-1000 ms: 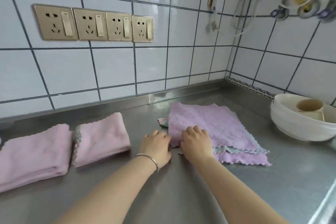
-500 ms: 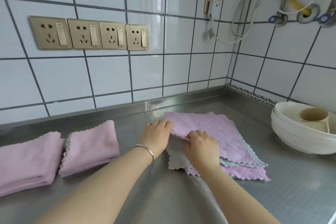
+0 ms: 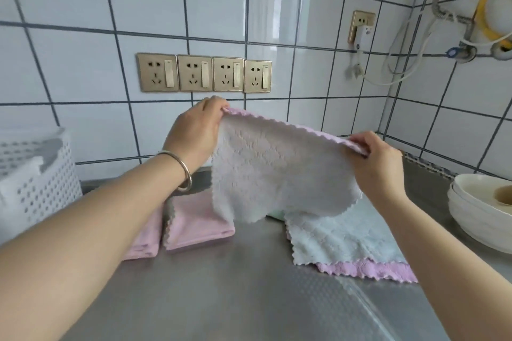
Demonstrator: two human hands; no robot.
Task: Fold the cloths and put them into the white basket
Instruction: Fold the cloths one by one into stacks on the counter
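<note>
While we hold it up: a white-faced cloth [image 3: 279, 174] with a pink back hangs above the steel table [image 3: 249, 293], its lower edge clear of the surface.
Our left hand [image 3: 195, 130]: pinches the cloth's top left corner.
Our right hand [image 3: 378, 159]: pinches the top right corner — the top edge sags a little between the two.
Waiting pile: more unfolded cloths [image 3: 346, 243] lie flat on the table below and to the right.
Done so far: two folded pink cloths [image 3: 196, 225] rest at centre left.
White basket [image 3: 33, 174]: stands at far left, against the tiled wall.
Step, as we judge it: starting a fold — next, bring the corners together evenly.
</note>
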